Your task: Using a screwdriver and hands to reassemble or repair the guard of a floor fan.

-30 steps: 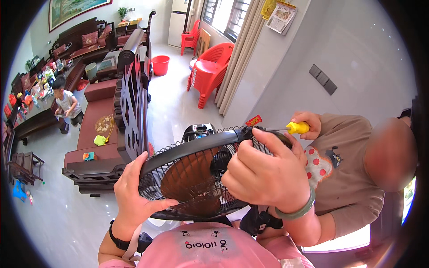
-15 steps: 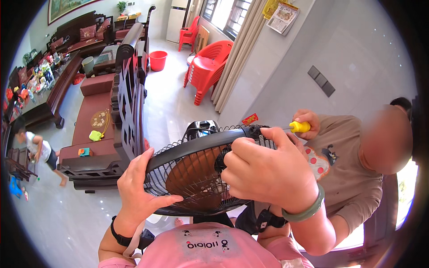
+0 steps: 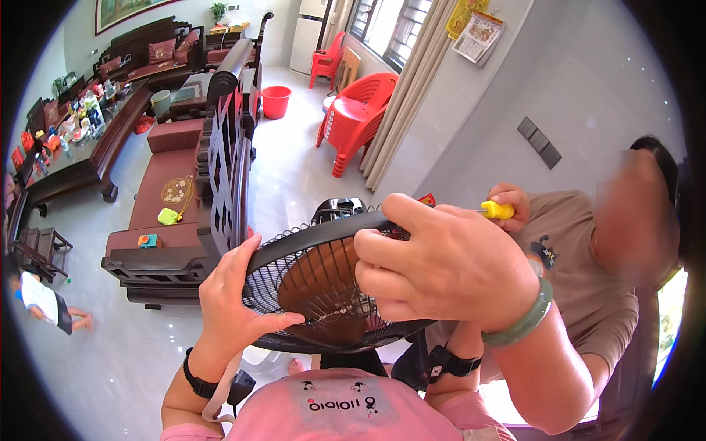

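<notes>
A black fan head (image 3: 331, 294) with a wire grille, a dark rim and brown blades is tilted in front of my chest. My left hand (image 3: 239, 294) is closed round its left edge, with the thumb across the front grille. From my right arm only the banded forearm (image 3: 465, 342) shows. A co-worker's hand with a green bangle (image 3: 441, 268) covers my right hand and the fan's right side. This hand's curled fingers are at the upper rim. The co-worker's other hand (image 3: 512, 198) holds a yellow-handled screwdriver (image 3: 498, 210) pointed at the rim; its tip is hidden.
The co-worker (image 3: 581, 279) in a brown top is close on my right. A wooden sofa (image 3: 173, 242) stands to the left, with stacked red chairs (image 3: 357, 117) and a red bucket (image 3: 276, 101) farther back. Another person (image 3: 48, 301) is at the far left.
The co-worker's bangled hand has shifted left over the rim, covering more of it. The screwdriver stays beside the rim. My left hand keeps its hold. The person at far left has moved lower.
</notes>
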### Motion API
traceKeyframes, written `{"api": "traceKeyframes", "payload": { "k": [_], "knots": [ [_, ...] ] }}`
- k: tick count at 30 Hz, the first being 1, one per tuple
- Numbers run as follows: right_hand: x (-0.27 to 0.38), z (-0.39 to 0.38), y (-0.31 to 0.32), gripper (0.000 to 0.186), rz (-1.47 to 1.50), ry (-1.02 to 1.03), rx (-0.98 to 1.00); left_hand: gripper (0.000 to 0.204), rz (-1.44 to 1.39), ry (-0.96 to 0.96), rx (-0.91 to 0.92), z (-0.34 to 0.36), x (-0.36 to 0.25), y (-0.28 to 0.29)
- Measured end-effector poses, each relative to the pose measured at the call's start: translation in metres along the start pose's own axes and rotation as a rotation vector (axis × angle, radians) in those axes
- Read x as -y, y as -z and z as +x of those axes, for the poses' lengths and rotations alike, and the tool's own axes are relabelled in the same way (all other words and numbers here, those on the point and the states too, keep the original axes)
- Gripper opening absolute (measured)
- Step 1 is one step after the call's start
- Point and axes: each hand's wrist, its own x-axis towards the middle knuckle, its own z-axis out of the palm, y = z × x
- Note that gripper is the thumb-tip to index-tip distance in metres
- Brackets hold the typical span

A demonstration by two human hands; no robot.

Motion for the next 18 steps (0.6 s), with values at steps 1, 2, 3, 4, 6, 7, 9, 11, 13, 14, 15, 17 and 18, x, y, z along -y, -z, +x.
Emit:
{"api": "traceKeyframes", "payload": {
  "k": [1,2,3,4,6,7,9,11,13,14,15,17,18],
  "knots": [
    [0.002,-0.001,0.000,0.016,-0.001,-0.005,-0.003,0.102,-0.003,-0.002,0.003,0.000,-0.001,0.000],
    [0.003,-0.002,0.000,0.015,-0.002,-0.009,-0.005,0.102,-0.003,0.000,0.007,0.000,-0.001,0.000],
    [0.005,-0.002,-0.001,0.015,-0.002,-0.012,-0.006,0.102,0.000,0.003,0.009,0.000,-0.001,0.000],
    [0.004,-0.003,-0.003,0.015,-0.004,-0.016,-0.007,0.102,0.001,0.006,0.010,0.001,-0.001,0.000],
    [0.003,-0.003,-0.008,0.014,-0.006,-0.020,-0.006,0.102,-0.001,0.008,0.011,0.001,-0.002,0.000],
    [0.004,-0.003,-0.006,0.014,-0.009,-0.018,-0.010,0.101,0.001,0.007,0.006,0.001,-0.002,0.000],
    [0.005,-0.004,-0.002,0.013,-0.012,-0.013,-0.016,0.101,0.005,0.012,0.006,-0.001,-0.002,0.000],
    [0.007,-0.006,0.004,0.013,-0.025,-0.015,-0.014,0.101,-0.002,0.010,0.004,-0.001,-0.003,-0.001],
    [0.005,-0.007,0.009,0.012,-0.033,-0.017,-0.014,0.101,0.012,-0.017,-0.002,-0.001,-0.005,-0.002],
    [0.002,-0.007,0.012,0.012,-0.035,-0.019,-0.014,0.101,0.012,-0.013,-0.001,-0.001,-0.005,-0.002],
    [-0.002,-0.008,0.014,0.011,-0.038,-0.020,-0.015,0.102,0.033,-0.017,0.009,-0.001,-0.004,-0.002],
    [-0.002,-0.009,-0.003,0.011,-0.047,-0.024,-0.015,0.103,0.053,-0.020,0.017,0.000,-0.004,0.000],
    [-0.002,-0.010,-0.014,0.010,-0.053,-0.025,-0.015,0.104,0.062,-0.025,0.027,0.000,-0.003,0.001]
  ]
}}
